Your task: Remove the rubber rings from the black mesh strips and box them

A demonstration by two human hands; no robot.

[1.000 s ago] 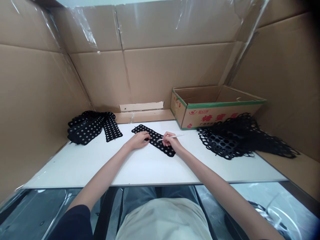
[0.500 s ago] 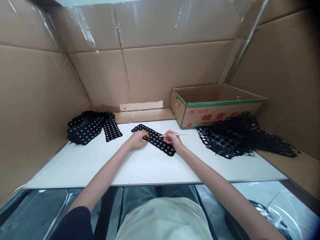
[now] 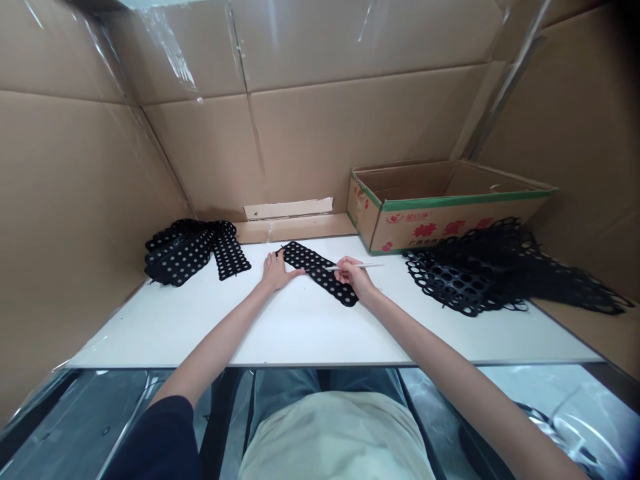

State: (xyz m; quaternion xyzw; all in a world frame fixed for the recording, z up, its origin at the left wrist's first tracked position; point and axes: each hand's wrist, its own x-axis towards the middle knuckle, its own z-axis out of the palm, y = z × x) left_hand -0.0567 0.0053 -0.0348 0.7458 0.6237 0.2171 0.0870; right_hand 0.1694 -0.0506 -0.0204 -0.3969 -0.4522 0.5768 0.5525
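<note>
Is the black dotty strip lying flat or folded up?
Flat. The black perforated mat strip lies spread straight on the white table, no folds showing, under the right hand holding a white stick.

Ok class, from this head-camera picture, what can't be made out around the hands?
Head view:
- Black perforated strip: one end hidden under the left hand.
- White stick: middle hidden by the right hand.
- Cardboard carton: floor hidden by its front wall.
- Black mesh heap: lower layers hidden by upper ones.
</note>
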